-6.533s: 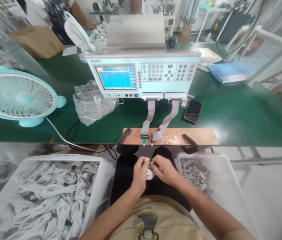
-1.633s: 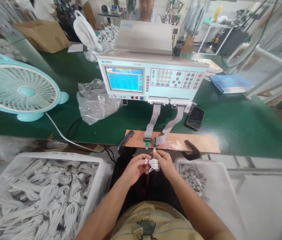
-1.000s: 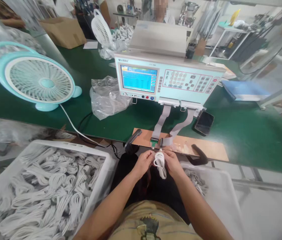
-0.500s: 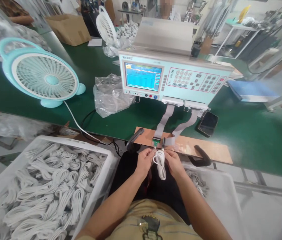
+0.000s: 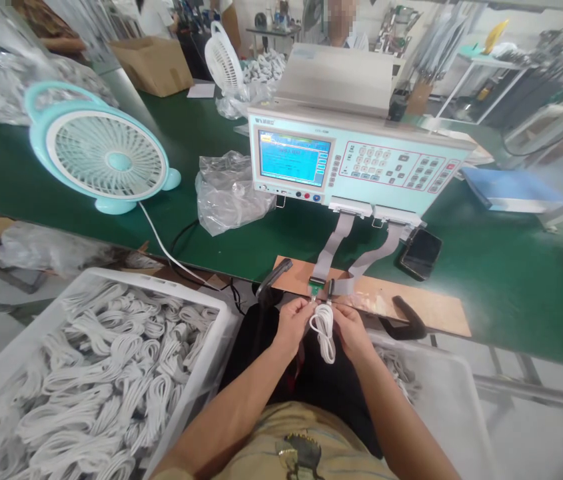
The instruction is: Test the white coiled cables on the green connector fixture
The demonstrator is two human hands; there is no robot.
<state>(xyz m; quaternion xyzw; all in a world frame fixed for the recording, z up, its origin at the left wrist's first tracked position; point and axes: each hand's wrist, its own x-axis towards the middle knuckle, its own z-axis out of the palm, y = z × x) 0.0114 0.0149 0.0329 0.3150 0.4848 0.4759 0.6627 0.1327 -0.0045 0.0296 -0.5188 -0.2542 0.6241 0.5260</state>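
Observation:
A coiled white cable (image 5: 326,337) hangs between my two hands at the table's front edge. My left hand (image 5: 293,325) pinches one end of it, close against a small green circuit board (image 5: 314,291). The other end is pinched by my right hand (image 5: 352,328), beside the second connector. Grey ribbon cables (image 5: 332,248) run from these connectors up to a tester (image 5: 361,163) with a lit blue screen (image 5: 292,159). My fingers hide the plugs, so I cannot tell how far they are in.
A wooden board (image 5: 436,313) lies along the table edge, held by black clamps (image 5: 406,320). At the left stands a white crate (image 5: 161,283) of coiled cables; another bin (image 5: 454,373) is at the right. A fan (image 5: 116,157), plastic bag (image 5: 231,193), phone (image 5: 421,253) and blue folder (image 5: 511,189) lie around.
The view has shifted slightly, so everything sits a little further right and lower. The text on the tester's screen differs. Both hands stay on the cable ends.

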